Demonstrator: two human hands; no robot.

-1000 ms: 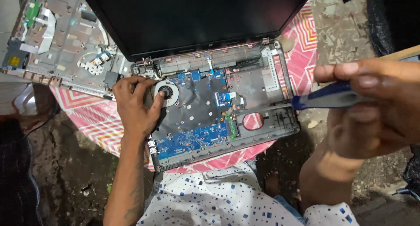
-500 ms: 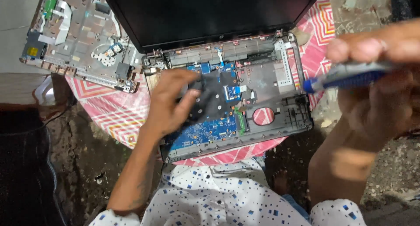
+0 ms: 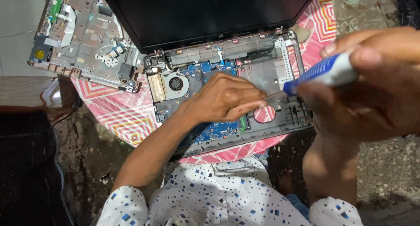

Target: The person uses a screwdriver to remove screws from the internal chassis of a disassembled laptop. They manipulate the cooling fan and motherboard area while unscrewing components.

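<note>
Right grip: right hand closed round a screwdriver, thumb and fingers wrapped on the blue plastic handle, close to the camera and blurred.
Screwdriver axis: long axis runs right to left, slightly downward; thin metal shaft points left at the laptop base, tip hidden by the other hand's fingertips.
Left grip: left hand lies palm down on the circuit board, fingers stretched right; cannot tell if it pinches anything.
Laptop: one, opened up, grey plastic frame, blue flat board inside, dark glossy screen tilted back at the top.
Fan: one, round, black blades in a grey housing, just left of the left hand.
Cover panel: one, grey, flat, lying upper left beside the laptop, with ribbon cables on it.
Cloth: one, pink and white geometric pattern, under both parts.
Clothing: white fabric with small blue squares, bottom of view.
</note>
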